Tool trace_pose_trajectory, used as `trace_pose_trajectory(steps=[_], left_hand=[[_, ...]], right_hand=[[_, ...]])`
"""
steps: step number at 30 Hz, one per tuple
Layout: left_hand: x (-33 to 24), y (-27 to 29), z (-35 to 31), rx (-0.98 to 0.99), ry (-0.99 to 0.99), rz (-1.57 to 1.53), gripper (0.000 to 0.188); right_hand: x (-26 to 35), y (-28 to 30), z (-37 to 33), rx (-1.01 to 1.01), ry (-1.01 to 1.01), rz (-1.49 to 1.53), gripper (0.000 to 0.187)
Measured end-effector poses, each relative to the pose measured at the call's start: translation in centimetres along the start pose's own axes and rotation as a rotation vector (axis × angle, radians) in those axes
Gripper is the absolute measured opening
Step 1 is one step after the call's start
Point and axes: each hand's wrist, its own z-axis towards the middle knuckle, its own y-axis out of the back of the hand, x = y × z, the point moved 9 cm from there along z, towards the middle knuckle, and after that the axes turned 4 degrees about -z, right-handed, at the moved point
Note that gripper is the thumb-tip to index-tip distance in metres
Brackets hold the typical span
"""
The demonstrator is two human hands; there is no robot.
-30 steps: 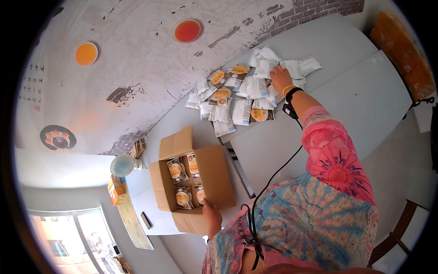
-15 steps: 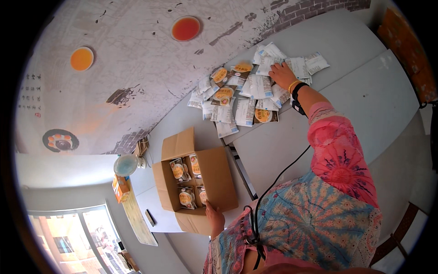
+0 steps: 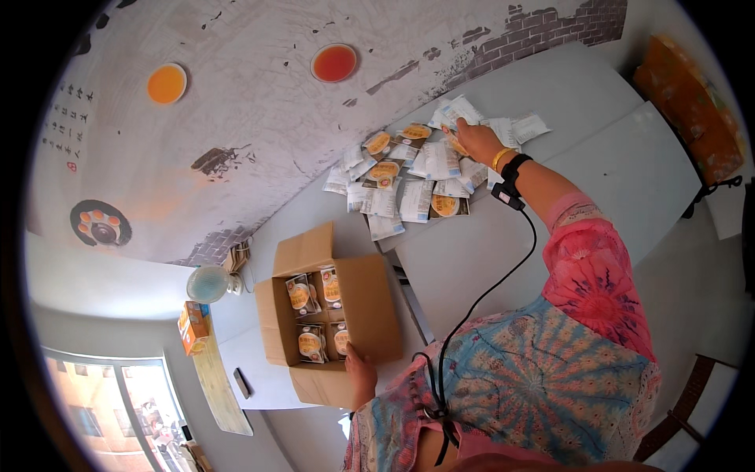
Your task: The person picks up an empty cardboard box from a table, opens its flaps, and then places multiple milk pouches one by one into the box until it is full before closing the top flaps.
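So the right hand is stretched way out, past the cardboard box and off to its right, arm extended over the worktop, palm facing down. Looks like thumb and fingers are pinching one sachet, tilted up right at the fingertips, over the messy sachet pile to the box's far right. Left hand is at the box's near edge; can't tell if it's actually gripping or just resting there. Upright packets sit inside the box. Compared with half a second ago, that sachet's orange-printed face now shows at the fingers; left hand's still at the box.
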Motion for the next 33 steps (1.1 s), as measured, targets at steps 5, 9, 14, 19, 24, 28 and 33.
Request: trace_pose_trajectory(steps=[5, 9, 14, 19, 24, 28, 33], left_hand=[[0.4, 0.2, 1.2, -0.023, -0.116, 0.031, 0.069], [-2.2, 3.0, 1.0, -0.144, -0.288, 0.081, 0.064], [-5.9, 5.3, 2.4, -0.217, -0.511, -0.115, 0.055], [-8.8, 3.9, 3.6, 0.204, -0.415, -0.704, 0.046], [-13.0, 2.9, 0.3, 0.843, -0.108, -1.363, 0.047], [-12.5, 1.0, -0.8, 1.118, -0.089, -1.521, 0.044], [-12.1, 1.9, -1.3, 1.144, -0.271, -1.495, 0.039]], right_hand=[[-0.6, 2.0, -4.3, -0.129, -0.068, 0.381, 0.019], [2.7, 2.6, -8.9, 0.061, -0.252, 0.922, 0.020], [9.6, 4.2, -15.1, 0.213, -0.384, 1.313, 0.016], [17.5, 3.1, -20.8, 0.337, -0.400, 1.542, 0.012], [24.8, 1.4, -25.9, 0.437, -0.409, 1.705, 0.010], [28.1, 0.7, -28.1, 0.507, -0.407, 1.672, 0.010], [30.0, -0.4, -29.7, 0.560, -0.418, 1.611, 0.012]])
